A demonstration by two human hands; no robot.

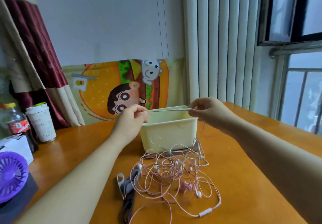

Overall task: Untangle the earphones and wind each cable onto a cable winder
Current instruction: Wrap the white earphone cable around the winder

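Tabletop (252,162): one cable tangle (174,176), two hands (132,117) (207,110)

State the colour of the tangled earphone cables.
The earphone cables are pale pink; the head view shows it.

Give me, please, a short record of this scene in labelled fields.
left hand: pinches a taut cable
right hand: pinches the same cable beside its white piece
earphone tangle: pink, heaped on the table, in front of the cream box
winders: probably the grey pieces left of the earphone tangle
left edge: cola bottle, paper cup, purple fan
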